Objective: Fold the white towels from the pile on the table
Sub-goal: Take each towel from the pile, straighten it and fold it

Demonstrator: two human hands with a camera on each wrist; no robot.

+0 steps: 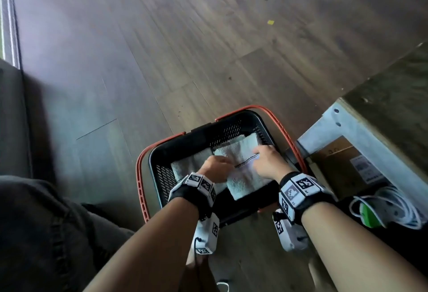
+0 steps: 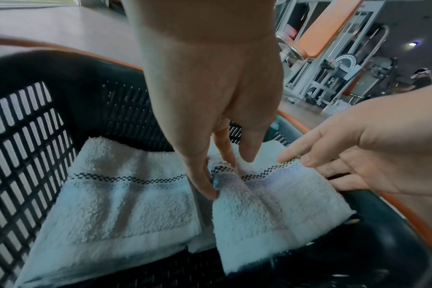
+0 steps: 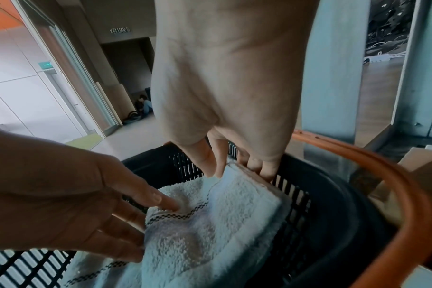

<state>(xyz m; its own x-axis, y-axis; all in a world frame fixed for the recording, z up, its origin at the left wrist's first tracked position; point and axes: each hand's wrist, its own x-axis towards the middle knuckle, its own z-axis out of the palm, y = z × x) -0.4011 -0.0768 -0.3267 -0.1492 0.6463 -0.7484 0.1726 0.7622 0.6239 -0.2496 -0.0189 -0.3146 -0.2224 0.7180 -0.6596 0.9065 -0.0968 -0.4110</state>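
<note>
Head view: folded white towel [image 1: 243,171] lies in the black basket [image 1: 159,173] on the floor w/ its long axis running near-left to far-right, L hand [image 1: 216,168] and R hand [image 1: 266,164] both on it, a second folded towel [image 1: 187,165] just beside it on the left. L wrist view: L hand [image 2: 210,117] fingers point down, thumb and forefinger pinching a raised ridge of towel [image 2: 271,210] at the checked stripe; near edge overhangs, bare basket floor in front. R wrist view: R hand [image 3: 225,97] fingers curl over the far edge of towel [image 3: 210,233], close to the basket wall [image 3: 308,204], little room there.
</note>
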